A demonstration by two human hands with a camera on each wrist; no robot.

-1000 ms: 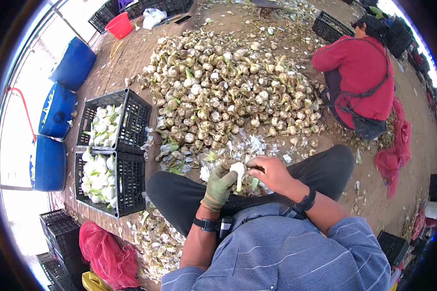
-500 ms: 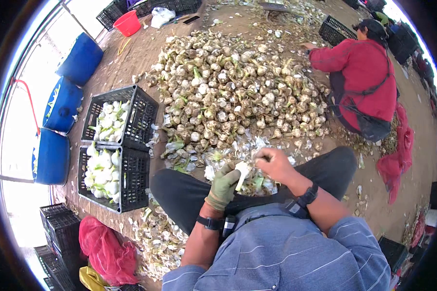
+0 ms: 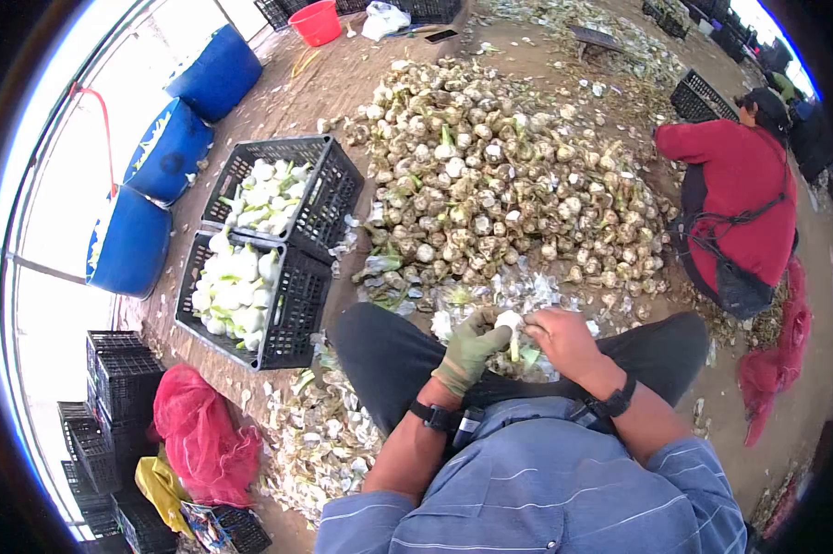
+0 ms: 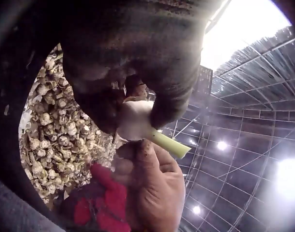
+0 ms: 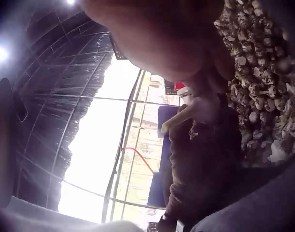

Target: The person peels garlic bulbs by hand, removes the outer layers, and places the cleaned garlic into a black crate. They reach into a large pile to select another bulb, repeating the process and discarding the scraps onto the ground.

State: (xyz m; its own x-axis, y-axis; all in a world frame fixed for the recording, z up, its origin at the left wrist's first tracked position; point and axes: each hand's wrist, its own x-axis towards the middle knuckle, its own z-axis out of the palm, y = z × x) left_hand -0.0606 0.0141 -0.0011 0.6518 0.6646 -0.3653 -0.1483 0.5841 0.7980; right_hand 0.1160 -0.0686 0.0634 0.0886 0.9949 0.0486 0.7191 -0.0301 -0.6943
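In the head view my left hand, in a greenish work glove, grips a white garlic bulb over my lap. Its short pale-green stem sticks out past the glove in the left wrist view. My bare right hand is at the bulb's other side, thumb and curled fingertips pinching at its surface. Dark fingers hide part of the bulb in both wrist views. Just beyond my knees, loose papery skins lie before a big heap of untrimmed garlic.
Two black crates of cleaned white garlic, the nearer crate and the farther crate, stand at my left. Blue barrels line the wall behind them. A person in red sits right of the heap. A pink mesh bag lies front left.
My right hand drew away from the bulb half a second ago and is back against it now. The left hand keeps its grip. The head view has swung left, shifting the scene rightward.
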